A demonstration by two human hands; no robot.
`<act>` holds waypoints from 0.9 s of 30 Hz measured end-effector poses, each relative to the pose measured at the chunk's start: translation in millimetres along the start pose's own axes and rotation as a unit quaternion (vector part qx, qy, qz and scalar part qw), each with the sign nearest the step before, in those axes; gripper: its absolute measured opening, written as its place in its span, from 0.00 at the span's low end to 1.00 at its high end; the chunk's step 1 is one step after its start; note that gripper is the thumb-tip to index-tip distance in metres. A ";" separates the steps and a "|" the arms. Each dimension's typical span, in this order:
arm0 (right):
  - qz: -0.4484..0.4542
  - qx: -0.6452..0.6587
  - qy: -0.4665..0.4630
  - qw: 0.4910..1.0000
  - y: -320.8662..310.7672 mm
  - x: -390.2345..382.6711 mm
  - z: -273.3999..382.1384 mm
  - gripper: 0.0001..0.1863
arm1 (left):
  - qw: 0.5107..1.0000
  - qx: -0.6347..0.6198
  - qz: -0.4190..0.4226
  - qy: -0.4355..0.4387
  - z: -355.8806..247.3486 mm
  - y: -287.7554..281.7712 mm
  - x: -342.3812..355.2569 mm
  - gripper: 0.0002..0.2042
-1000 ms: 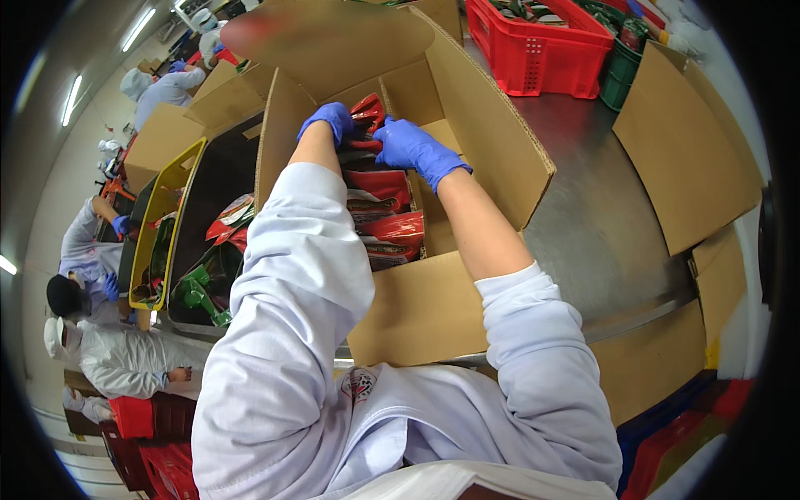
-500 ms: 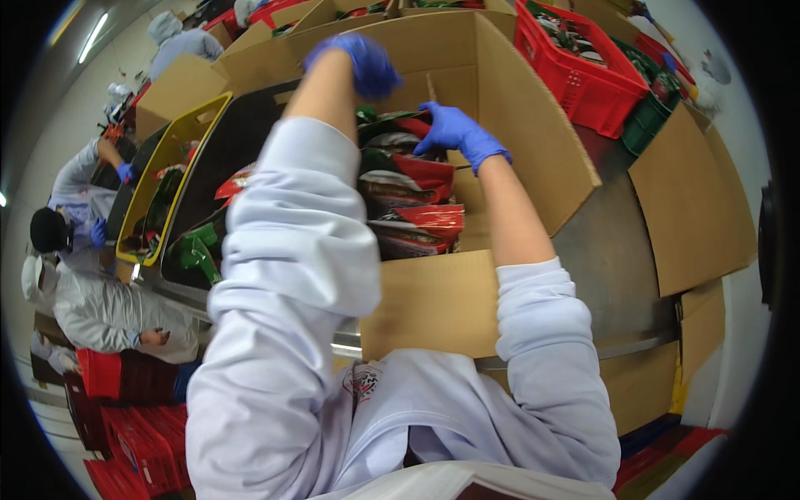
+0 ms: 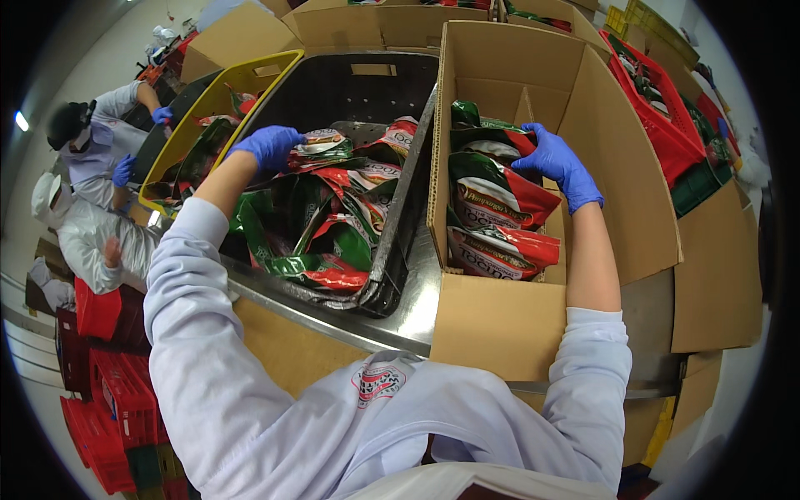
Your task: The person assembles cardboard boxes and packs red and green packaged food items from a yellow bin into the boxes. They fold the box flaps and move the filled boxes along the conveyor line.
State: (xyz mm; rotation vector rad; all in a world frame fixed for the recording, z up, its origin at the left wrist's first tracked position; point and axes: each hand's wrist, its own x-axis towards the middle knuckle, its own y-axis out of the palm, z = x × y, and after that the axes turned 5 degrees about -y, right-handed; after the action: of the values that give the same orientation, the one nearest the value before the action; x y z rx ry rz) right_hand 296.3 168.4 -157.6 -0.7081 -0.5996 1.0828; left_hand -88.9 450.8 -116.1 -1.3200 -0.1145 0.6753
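My gloved left hand (image 3: 271,150) is over the black crate (image 3: 407,200), its fingers closed at the edge of a red-and-green plastic pouch (image 3: 327,152). More such pouches lie in a loose heap below it. To the right stands an open cardboard box (image 3: 617,167) with a row of the same pouches (image 3: 500,200) along its left side. Inside the box, my gloved right hand (image 3: 562,167) has thumb and fingers apart, touching the right edge of the farther pouches. Its remaining fingers are partly hidden.
A yellow crate (image 3: 179,133) of pouches stands left of the black one. Two co-workers (image 3: 83,217) are at the left. A red crate (image 3: 667,125) is beyond the box at right. More cardboard boxes (image 3: 408,25) line the back; red crates (image 3: 125,392) are stacked at lower left.
My left hand has moved from over the box's far end, left and down to the heap in the black crate. My right hand stays at the pouches in the box. The view has shifted.
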 end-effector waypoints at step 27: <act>-0.017 -0.006 0.040 0.999 3.8 -6.1 8.6 0.40 | 0.990 -0.011 -0.061 -0.129 16.7 59.0 97.1 0.09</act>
State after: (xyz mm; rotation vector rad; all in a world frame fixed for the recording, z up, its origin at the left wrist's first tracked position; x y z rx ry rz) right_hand 285.6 165.7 -155.6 -0.7465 -0.5482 1.0144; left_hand -41.1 520.3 -194.1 -1.2311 -0.4103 0.7400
